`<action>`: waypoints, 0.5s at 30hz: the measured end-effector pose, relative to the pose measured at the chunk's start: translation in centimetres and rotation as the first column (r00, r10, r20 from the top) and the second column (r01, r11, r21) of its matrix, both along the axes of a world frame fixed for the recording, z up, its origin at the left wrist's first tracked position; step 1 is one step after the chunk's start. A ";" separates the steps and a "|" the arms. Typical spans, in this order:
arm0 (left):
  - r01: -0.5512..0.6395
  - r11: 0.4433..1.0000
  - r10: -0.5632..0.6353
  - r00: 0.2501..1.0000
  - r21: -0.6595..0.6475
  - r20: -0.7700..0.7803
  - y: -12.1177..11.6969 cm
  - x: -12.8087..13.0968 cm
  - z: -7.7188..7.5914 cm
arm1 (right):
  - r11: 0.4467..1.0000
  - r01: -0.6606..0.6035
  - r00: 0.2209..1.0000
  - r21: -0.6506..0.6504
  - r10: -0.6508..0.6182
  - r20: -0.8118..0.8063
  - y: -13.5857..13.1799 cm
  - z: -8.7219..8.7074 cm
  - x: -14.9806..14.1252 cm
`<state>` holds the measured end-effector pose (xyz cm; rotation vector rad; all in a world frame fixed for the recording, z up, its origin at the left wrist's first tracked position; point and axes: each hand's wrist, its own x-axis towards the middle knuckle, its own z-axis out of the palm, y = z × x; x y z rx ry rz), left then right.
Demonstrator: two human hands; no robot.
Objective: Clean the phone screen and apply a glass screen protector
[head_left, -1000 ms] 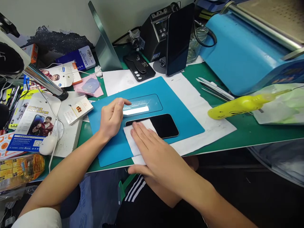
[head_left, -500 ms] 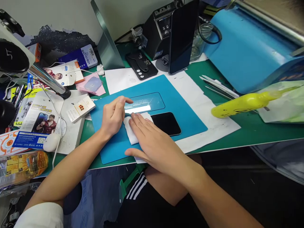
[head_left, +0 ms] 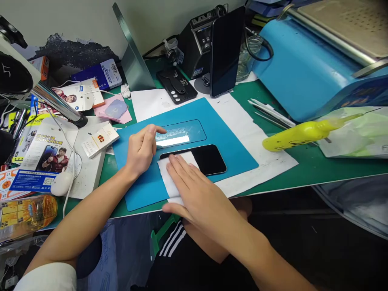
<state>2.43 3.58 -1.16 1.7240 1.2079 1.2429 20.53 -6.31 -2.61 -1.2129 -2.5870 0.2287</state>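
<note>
A black-faced phone lies on the blue mat. A white cloth, which could be a paper wipe, covers its left part and hangs over its near edge. My right hand rests flat on this cloth, fingers stretched out together and thumb apart. Beyond the phone is a clear glass sheet with a black outline, like a screen protector. My left hand is curled, index finger bent toward the sheet's left end. What its fingers hold, if anything, is hidden.
At the right stand a yellow squeeze bottle and a blue machine. A phone on a stand and a black phone case are behind the mat. A cigarette pack and a metal post are at the left.
Half a second ago my right hand and the bunched cloth were farther up the phone; now they are nearer me, much as one second ago. My left hand keeps its pose. The view shifts slightly.
</note>
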 end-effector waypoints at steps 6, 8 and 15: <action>0.036 0.999 -0.036 0.999 -0.014 0.005 -0.1 0.2 -0.1 | 0.999 0.026 1.000 0.038 -0.026 -0.003 -1.2 -0.3 0.4; 0.037 0.999 -0.037 0.999 -0.022 0.023 -0.1 0.2 -0.2 | 0.999 0.020 1.000 0.033 -0.020 -0.006 0.1 -0.2 -0.4; 0.020 1.000 -0.020 0.999 -0.014 0.036 -0.1 0.2 -0.3 | 0.999 0.028 1.000 0.021 -0.028 -0.006 -1.8 -0.8 0.8</action>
